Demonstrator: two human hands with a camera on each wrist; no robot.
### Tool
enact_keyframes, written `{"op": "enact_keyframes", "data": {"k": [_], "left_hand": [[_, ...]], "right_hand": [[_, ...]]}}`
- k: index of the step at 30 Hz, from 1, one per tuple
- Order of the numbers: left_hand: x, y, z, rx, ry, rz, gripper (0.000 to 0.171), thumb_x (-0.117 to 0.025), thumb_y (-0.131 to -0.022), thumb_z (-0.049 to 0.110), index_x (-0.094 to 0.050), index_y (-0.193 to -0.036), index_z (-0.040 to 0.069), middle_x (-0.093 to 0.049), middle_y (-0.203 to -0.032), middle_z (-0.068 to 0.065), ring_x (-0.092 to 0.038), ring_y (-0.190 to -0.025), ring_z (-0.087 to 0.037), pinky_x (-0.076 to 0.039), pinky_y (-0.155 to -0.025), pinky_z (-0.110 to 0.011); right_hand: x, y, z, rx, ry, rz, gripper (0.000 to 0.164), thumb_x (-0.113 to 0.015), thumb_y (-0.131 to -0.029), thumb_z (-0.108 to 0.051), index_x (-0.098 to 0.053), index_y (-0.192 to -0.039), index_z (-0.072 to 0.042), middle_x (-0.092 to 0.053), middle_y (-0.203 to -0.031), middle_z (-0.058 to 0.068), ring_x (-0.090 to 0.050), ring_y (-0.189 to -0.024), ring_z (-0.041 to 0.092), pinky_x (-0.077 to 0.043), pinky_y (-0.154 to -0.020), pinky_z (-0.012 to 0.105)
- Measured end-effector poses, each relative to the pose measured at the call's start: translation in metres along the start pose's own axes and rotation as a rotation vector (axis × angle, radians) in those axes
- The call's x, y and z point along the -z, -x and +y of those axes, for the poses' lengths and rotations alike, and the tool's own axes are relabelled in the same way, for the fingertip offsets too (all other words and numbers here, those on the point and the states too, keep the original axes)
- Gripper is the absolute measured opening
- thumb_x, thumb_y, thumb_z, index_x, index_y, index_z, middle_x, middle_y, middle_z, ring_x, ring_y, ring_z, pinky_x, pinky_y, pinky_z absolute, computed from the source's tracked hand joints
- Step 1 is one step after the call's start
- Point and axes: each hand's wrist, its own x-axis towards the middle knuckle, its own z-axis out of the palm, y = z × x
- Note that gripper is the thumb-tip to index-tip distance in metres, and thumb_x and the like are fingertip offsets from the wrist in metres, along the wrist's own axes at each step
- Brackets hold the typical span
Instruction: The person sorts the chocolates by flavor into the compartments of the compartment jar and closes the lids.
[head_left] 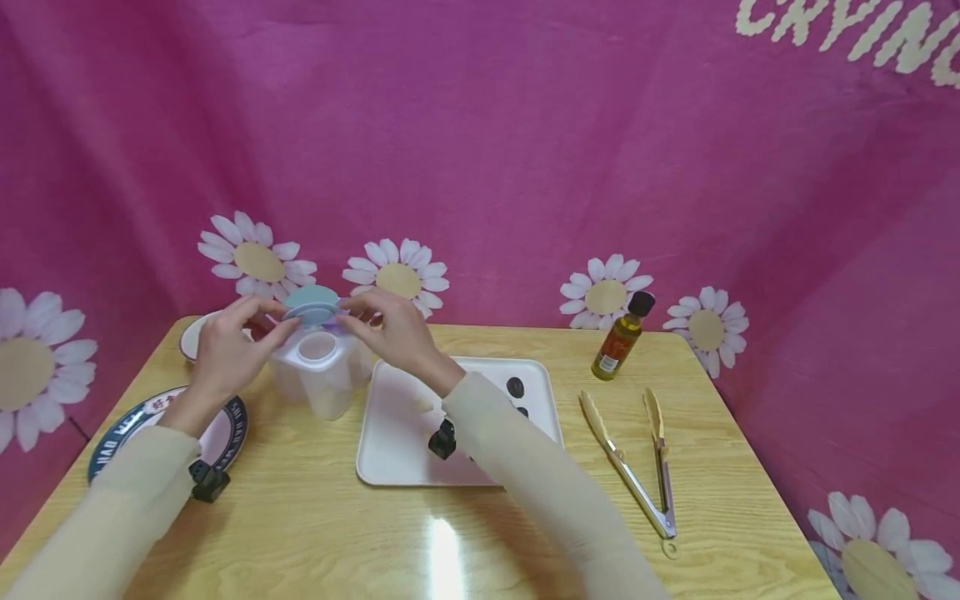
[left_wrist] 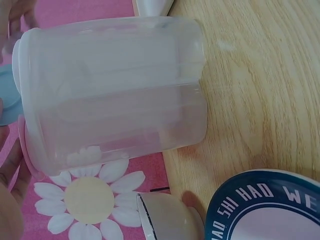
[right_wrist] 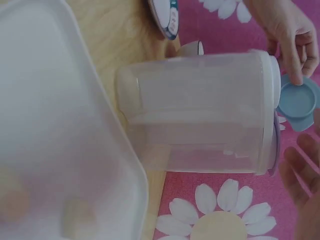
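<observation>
A clear plastic storage container with a white top stands at the table's back left, upright. Its blue flip lid is raised above a round opening. At the lid's left edge, my left hand pinches it, the thumb on its face in the right wrist view. On the opposite edge are the fingertips of my right hand, whose other fingers reach out fairly straight and apart. A pink lid and a purple lid also sit on the container's top.
Right of the container lies a white tray with dark and pale pieces on it. Beyond it are an oil bottle and spread tongs. A dark-rimmed plate and a white bowl occupy the left side.
</observation>
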Motion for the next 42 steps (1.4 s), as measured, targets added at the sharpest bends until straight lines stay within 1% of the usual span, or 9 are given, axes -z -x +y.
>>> {"op": "enact_keyframes", "data": {"k": [7, 13, 17, 19, 22, 26, 33, 38, 42], "left_hand": [[-0.003, -0.002, 0.003, 0.024, 0.004, -0.004, 0.022, -0.086, -0.087, 0.008, -0.074, -0.105, 0.003, -0.072, -0.089, -0.013, -0.046, -0.074, 0.014, -0.040, -0.067, -0.004], [-0.004, -0.002, 0.005, 0.042, -0.008, -0.018, 0.022, -0.085, -0.089, 0.010, -0.074, -0.106, 0.003, -0.072, -0.090, -0.014, -0.046, -0.075, 0.012, -0.040, -0.068, -0.005], [-0.005, -0.001, 0.005, 0.046, -0.008, -0.025, 0.022, -0.084, -0.089, 0.010, -0.074, -0.107, 0.003, -0.073, -0.092, -0.015, -0.047, -0.075, 0.013, -0.042, -0.068, -0.004], [-0.006, -0.001, 0.005, 0.039, -0.008, -0.021, 0.022, -0.084, -0.089, 0.010, -0.074, -0.106, 0.002, -0.073, -0.092, -0.015, -0.047, -0.075, 0.014, -0.042, -0.068, -0.004], [-0.006, -0.001, 0.005, 0.031, -0.009, -0.015, 0.022, -0.085, -0.088, 0.008, -0.074, -0.106, 0.002, -0.073, -0.092, -0.016, -0.046, -0.075, 0.015, -0.042, -0.067, -0.005], [-0.005, 0.000, 0.006, 0.043, -0.014, -0.018, 0.022, -0.085, -0.089, 0.010, -0.074, -0.107, 0.003, -0.073, -0.093, -0.015, -0.046, -0.076, 0.014, -0.041, -0.068, -0.003], [-0.003, -0.001, 0.006, 0.053, -0.031, -0.020, 0.023, -0.084, -0.090, 0.012, -0.074, -0.108, 0.003, -0.073, -0.093, -0.015, -0.049, -0.076, 0.006, -0.040, -0.069, -0.002], [-0.003, 0.000, 0.003, 0.061, -0.026, -0.010, 0.023, -0.085, -0.089, 0.011, -0.073, -0.108, 0.003, -0.073, -0.093, -0.015, -0.046, -0.075, 0.013, -0.039, -0.069, -0.001], [-0.003, 0.000, 0.003, 0.064, -0.017, -0.009, 0.023, -0.084, -0.090, 0.011, -0.073, -0.109, 0.003, -0.073, -0.094, -0.015, -0.046, -0.075, 0.014, -0.039, -0.069, 0.000]], "right_hand": [[0.021, 0.041, 0.002, -0.045, 0.019, 0.028, 0.026, -0.079, -0.095, -0.024, -0.077, -0.117, -0.009, -0.079, -0.104, 0.006, -0.074, -0.093, 0.017, -0.063, -0.080, 0.028], [0.052, 0.081, -0.002, -0.157, 0.085, -0.010, 0.032, -0.077, -0.097, -0.031, -0.074, -0.123, -0.013, -0.077, -0.110, 0.006, -0.074, -0.099, 0.022, -0.062, -0.080, 0.029], [0.076, 0.112, 0.002, -0.217, 0.130, -0.014, 0.036, -0.075, -0.097, -0.034, -0.073, -0.126, -0.013, -0.076, -0.113, 0.008, -0.073, -0.100, 0.024, -0.063, -0.081, 0.036], [0.088, 0.129, 0.007, -0.235, 0.162, -0.001, 0.038, -0.076, -0.096, -0.034, -0.073, -0.127, -0.012, -0.076, -0.111, 0.008, -0.073, -0.099, 0.024, -0.063, -0.080, 0.038], [0.106, 0.155, 0.013, -0.276, 0.229, 0.017, 0.040, -0.077, -0.095, -0.036, -0.073, -0.128, -0.013, -0.075, -0.109, 0.005, -0.071, -0.094, 0.020, -0.061, -0.079, 0.036], [0.130, 0.186, 0.022, -0.335, 0.310, 0.060, 0.038, -0.079, -0.093, -0.035, -0.074, -0.125, -0.015, -0.075, -0.106, 0.003, -0.071, -0.093, 0.020, -0.060, -0.079, 0.035], [0.165, 0.233, 0.032, -0.468, 0.414, 0.150, 0.044, -0.082, -0.091, -0.033, -0.072, -0.128, -0.011, -0.074, -0.108, 0.010, -0.071, -0.095, 0.025, -0.062, -0.080, 0.046], [0.182, 0.265, 0.043, -0.550, 0.554, 0.152, 0.056, -0.080, -0.091, -0.044, -0.068, -0.133, -0.009, -0.071, -0.109, 0.012, -0.070, -0.092, 0.031, -0.057, -0.069, 0.041], [0.195, 0.289, 0.050, -0.654, 0.646, 0.108, 0.075, -0.077, -0.090, -0.056, -0.060, -0.140, -0.004, -0.067, -0.114, 0.017, -0.065, -0.086, 0.030, -0.048, -0.058, 0.035]]}}
